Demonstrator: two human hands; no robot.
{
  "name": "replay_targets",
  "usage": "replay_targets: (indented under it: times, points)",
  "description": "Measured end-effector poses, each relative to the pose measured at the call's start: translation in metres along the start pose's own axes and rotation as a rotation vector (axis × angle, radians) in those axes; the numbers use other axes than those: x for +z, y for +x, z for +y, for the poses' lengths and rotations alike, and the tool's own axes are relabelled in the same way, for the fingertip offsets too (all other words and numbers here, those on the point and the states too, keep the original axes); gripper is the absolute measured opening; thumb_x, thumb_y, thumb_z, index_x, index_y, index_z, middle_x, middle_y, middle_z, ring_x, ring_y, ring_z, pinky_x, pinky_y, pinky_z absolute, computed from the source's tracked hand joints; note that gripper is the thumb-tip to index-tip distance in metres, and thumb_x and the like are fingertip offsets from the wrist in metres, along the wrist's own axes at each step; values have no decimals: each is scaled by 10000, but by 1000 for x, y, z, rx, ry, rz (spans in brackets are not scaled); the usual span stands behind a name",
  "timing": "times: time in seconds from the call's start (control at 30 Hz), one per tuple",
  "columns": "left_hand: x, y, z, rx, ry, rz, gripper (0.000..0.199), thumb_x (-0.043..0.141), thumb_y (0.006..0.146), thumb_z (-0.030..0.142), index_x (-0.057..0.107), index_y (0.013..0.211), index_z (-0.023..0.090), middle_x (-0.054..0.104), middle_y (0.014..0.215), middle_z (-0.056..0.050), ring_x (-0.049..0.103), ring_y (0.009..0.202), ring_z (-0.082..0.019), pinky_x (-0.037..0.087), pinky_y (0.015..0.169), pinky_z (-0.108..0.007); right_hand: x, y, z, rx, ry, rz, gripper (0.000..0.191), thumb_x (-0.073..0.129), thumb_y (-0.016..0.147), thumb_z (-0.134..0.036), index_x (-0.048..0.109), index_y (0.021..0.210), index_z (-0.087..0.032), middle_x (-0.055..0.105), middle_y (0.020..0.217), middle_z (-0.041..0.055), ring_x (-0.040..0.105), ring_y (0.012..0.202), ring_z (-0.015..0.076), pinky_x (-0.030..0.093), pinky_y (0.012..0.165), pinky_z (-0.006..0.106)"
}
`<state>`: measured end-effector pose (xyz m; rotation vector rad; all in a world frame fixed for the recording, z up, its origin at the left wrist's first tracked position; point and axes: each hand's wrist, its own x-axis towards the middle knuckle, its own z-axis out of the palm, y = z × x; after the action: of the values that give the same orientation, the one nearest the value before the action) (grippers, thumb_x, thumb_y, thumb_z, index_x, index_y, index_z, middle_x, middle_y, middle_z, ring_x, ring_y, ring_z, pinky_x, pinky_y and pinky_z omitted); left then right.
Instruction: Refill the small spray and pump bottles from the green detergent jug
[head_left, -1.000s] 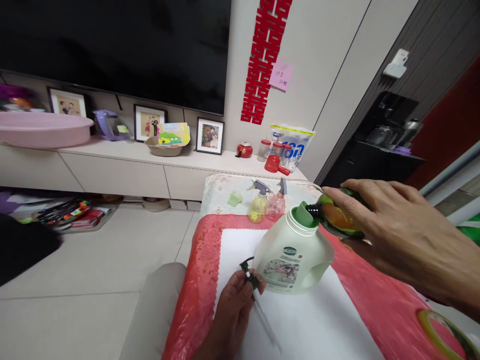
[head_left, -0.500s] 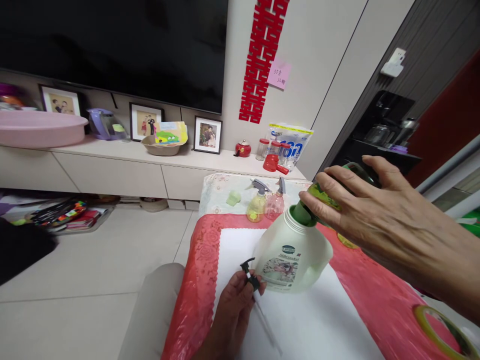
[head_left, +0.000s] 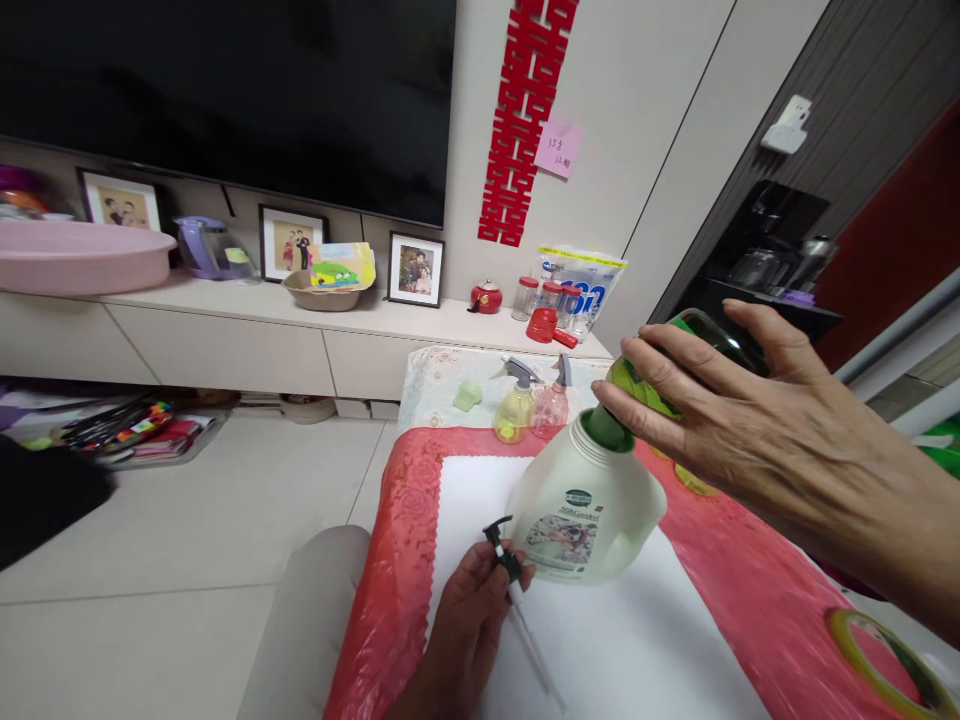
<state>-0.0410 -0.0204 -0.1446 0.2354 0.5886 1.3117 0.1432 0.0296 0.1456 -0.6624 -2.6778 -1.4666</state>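
A pale green jug (head_left: 592, 510) with a printed label stands on the white sheet (head_left: 637, 640). Above it my right hand (head_left: 720, 400) grips a green bottle (head_left: 637, 385) tilted upside down, its neck in the jug's open mouth. My left hand (head_left: 476, 605), at the jug's lower left, pinches a black pump head (head_left: 504, 555) with a long clear tube (head_left: 536, 650) that slants down to the right. The liquid inside the jug is hidden from view.
Two spray bottles, one yellow (head_left: 514, 412) and one pink (head_left: 553, 400), stand behind the jug. A tape roll (head_left: 885, 665) lies at the lower right on the red cloth (head_left: 401, 500). A cabinet (head_left: 247, 350) runs along the wall.
The green bottle and my right hand have shifted very slightly to the left. My left hand and the jug have hardly moved.
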Motion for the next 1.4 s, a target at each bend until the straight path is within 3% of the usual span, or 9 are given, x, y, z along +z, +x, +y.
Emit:
replay_targets:
  times: [0.2, 0.37, 0.5, 0.63, 0.8, 0.93, 1.0, 1.17, 1.4]
  points:
    - [-1, 1, -1, 2, -5, -26, 355, 942, 682, 289, 779, 975, 173, 743, 961, -39, 683, 889, -157, 512, 950, -286, 7, -6, -1, 80, -40, -89, 534, 177, 991, -19, 572, 1317, -167, 476, 1411, 159, 475, 1305, 329, 401, 1035, 647]
    - [-2, 2, -2, -2, -3, -25, 381, 948, 676, 301, 776, 990, 173, 747, 962, -45, 690, 902, -164, 514, 950, -288, 20, -22, 0, 189, 40, -140, 539, 266, 975, -103, 528, 1429, -231, 489, 1374, 132, 464, 1255, 325, 431, 886, 487]
    - [0, 0, 1, -8, 16, -4, 393, 945, 682, 303, 767, 1004, 167, 745, 963, -47, 690, 899, -161, 511, 963, -292, 30, -42, 3, 332, 151, -138, 478, 282, 1073, -347, 489, 1490, -240, 494, 1380, 114, 492, 1185, 309, 417, 813, 420]
    - [1, -3, 3, -3, 31, 13, 379, 941, 689, 314, 756, 990, 176, 745, 978, -41, 696, 878, -158, 528, 940, -296, 34, -73, -4, 523, 416, -51, 683, 360, 1053, -681, 429, 1547, -215, 523, 1388, 113, 560, 1141, 294, 500, 850, 434]
    - [-3, 0, 2, 31, 29, 7, 406, 959, 656, 331, 750, 973, 188, 753, 1001, -33, 709, 837, -151, 568, 858, -279, 33, -124, -53, 837, 783, -7, 820, 596, 948, -718, 372, 1592, -263, 534, 1429, 84, 634, 1185, 267, 618, 806, 287]
    - [-1, 1, 5, 15, 5, 78, 465, 985, 607, 320, 741, 977, 182, 759, 1019, -42, 722, 849, -155, 597, 856, -289, 41, -158, -122, 751, 884, -102, 811, 625, 974, -572, 269, 1623, -241, 537, 1429, 66, 659, 1156, 205, 627, 775, 196]
    - [4, -1, 9, 38, -26, 130, 458, 992, 591, 319, 731, 938, 177, 754, 1030, -43, 723, 891, -164, 610, 881, -308, 46, -165, -156, 751, 803, -167, 799, 592, 976, -549, 252, 1621, -223, 519, 1446, 69, 622, 1219, 223, 630, 847, 255]
    - [17, -8, 21, 134, -42, 140, 423, 964, 642, 277, 698, 957, 182, 736, 1060, -39, 717, 974, -173, 602, 956, -337, 48, -163, -213, 745, 709, -260, 665, 493, 974, -454, 327, 1581, -241, 504, 1419, 86, 550, 1227, 274, 580, 895, 400]
    - [29, -17, 24, 248, 48, 135, 445, 962, 631, 274, 678, 968, 210, 726, 1043, -15, 716, 967, -174, 597, 923, -333, 44, -138, -234, 812, 709, -258, 626, 453, 982, -379, 322, 1572, -214, 472, 1425, 122, 481, 1265, 298, 501, 913, 431]
